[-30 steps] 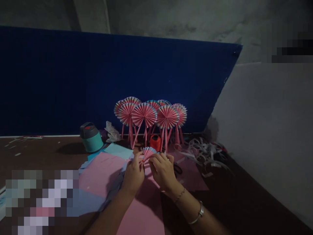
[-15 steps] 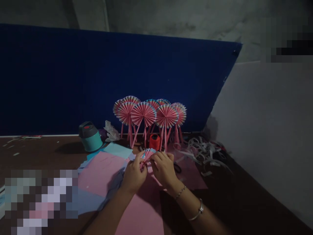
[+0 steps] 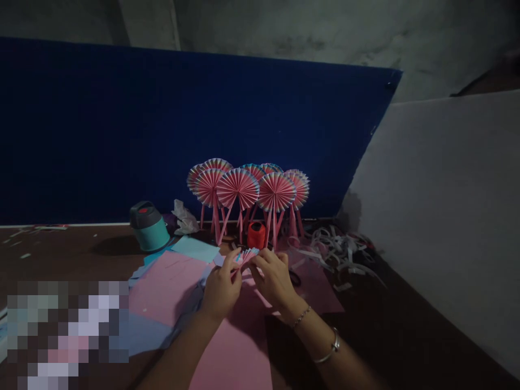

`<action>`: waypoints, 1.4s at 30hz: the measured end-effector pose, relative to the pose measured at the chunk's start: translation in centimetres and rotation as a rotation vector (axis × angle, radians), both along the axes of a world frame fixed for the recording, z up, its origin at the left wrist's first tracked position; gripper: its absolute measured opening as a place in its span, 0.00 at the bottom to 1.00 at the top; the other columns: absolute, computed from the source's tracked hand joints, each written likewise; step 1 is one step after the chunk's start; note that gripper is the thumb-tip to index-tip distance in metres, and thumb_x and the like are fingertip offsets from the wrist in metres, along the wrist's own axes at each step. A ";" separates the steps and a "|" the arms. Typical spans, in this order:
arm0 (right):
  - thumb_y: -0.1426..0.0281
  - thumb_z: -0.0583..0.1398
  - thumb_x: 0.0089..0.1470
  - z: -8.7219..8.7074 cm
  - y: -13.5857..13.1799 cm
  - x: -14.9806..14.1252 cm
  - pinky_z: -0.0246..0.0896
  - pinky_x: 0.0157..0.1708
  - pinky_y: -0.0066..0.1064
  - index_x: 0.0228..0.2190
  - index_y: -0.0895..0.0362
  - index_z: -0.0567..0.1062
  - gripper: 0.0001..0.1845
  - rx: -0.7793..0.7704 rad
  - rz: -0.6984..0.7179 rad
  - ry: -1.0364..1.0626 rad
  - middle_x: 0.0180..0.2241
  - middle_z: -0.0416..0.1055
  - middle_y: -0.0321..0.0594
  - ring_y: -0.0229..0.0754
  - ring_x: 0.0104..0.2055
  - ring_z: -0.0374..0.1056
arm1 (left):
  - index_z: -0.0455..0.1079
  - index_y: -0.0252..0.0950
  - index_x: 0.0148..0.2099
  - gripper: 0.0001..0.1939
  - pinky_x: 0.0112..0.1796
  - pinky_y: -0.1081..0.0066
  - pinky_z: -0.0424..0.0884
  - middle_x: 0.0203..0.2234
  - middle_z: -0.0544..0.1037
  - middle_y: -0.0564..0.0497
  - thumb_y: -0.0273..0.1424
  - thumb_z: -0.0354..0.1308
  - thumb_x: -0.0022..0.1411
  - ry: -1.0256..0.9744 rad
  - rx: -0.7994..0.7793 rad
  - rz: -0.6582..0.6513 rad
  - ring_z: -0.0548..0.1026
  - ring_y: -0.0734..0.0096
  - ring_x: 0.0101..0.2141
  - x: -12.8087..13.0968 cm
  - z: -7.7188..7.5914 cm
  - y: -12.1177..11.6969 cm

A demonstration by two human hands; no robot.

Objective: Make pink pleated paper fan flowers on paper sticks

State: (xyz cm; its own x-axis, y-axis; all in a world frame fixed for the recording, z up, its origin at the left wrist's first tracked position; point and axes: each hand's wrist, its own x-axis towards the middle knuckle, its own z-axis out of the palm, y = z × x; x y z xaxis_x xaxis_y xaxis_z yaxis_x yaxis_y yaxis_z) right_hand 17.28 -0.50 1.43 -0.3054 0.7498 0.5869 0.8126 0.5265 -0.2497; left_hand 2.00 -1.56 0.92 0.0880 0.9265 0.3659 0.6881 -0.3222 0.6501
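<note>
Between my two hands is a small pleated paper fan (image 3: pixel 248 254), pink with white and blue at its edge. My left hand (image 3: pixel 222 284) pinches its left side, and my right hand (image 3: pixel 273 279) grips the right side with bent fingers. The fan's lower part is mostly hidden by the fingers. Just beyond them stand several finished pink paper fans (image 3: pixel 238 189), opened into round discs on pink strip handles. An orange-red spool-like object (image 3: pixel 256 235) sits among those handles. Under my hands lies pink paper (image 3: pixel 235 352).
Sheets of pink paper (image 3: pixel 166 284) and light blue paper (image 3: pixel 197 248) are stacked to the left, near a teal container with a dark lid (image 3: pixel 149 227). Curled white paper strips (image 3: pixel 345 252) heap at the right. A blue board (image 3: pixel 162 130) stands behind; a pale wall (image 3: pixel 442 216) borders the right.
The folded fan has tipped lower between my fingers and shows less of its pleats. Both hands keep hold of it and have shifted only slightly.
</note>
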 end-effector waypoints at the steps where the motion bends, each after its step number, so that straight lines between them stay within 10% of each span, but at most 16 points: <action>1: 0.71 0.55 0.59 0.1 0.0 0.1 0.41 0.38 0.34 0.33 0.52 0.73 0.07 -0.016 0.010 -0.005 0.34 0.70 0.37 0.39 0.36 0.63 | 0.57 0.41 0.59 0.25 0.37 0.72 0.66 0.30 0.79 0.55 0.24 0.49 0.59 0.017 -0.004 -0.007 0.76 0.70 0.34 -0.1 0.2 0.0; 8: 0.77 0.56 0.53 0.4 0.5 1.1 0.42 0.38 0.34 0.43 0.52 0.68 0.16 -0.123 0.049 0.039 0.36 0.73 0.37 0.42 0.39 0.65 | 0.58 0.42 0.58 0.23 0.35 0.72 0.63 0.31 0.79 0.55 0.25 0.48 0.60 0.152 -0.067 0.006 0.76 0.69 0.34 -0.4 1.2 -0.2; 27: 0.76 0.57 0.53 0.3 0.6 1.2 0.41 0.40 0.36 0.33 0.55 0.71 0.06 0.022 -0.047 -0.024 0.32 0.73 0.38 0.42 0.37 0.63 | 0.57 0.47 0.58 0.22 0.32 0.71 0.61 0.34 0.80 0.53 0.29 0.48 0.61 0.258 -0.201 0.074 0.77 0.64 0.35 -0.5 1.7 -0.3; 42: 0.76 0.58 0.53 0.3 1.1 1.7 0.40 0.42 0.37 0.30 0.55 0.73 0.05 -0.028 -0.125 0.020 0.32 0.73 0.37 0.42 0.37 0.62 | 0.62 0.42 0.54 0.23 0.32 0.74 0.63 0.25 0.76 0.58 0.24 0.49 0.56 -0.061 -0.211 -0.071 0.73 0.72 0.29 -0.6 1.5 -0.1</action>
State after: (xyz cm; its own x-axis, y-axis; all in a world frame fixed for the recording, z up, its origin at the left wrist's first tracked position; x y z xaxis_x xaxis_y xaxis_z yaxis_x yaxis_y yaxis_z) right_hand 18.98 0.63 1.72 -0.1969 0.7973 0.5705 0.8664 0.4139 -0.2793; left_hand 1.35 -1.62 2.38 0.1389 0.9753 0.1715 0.6261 -0.2207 0.7479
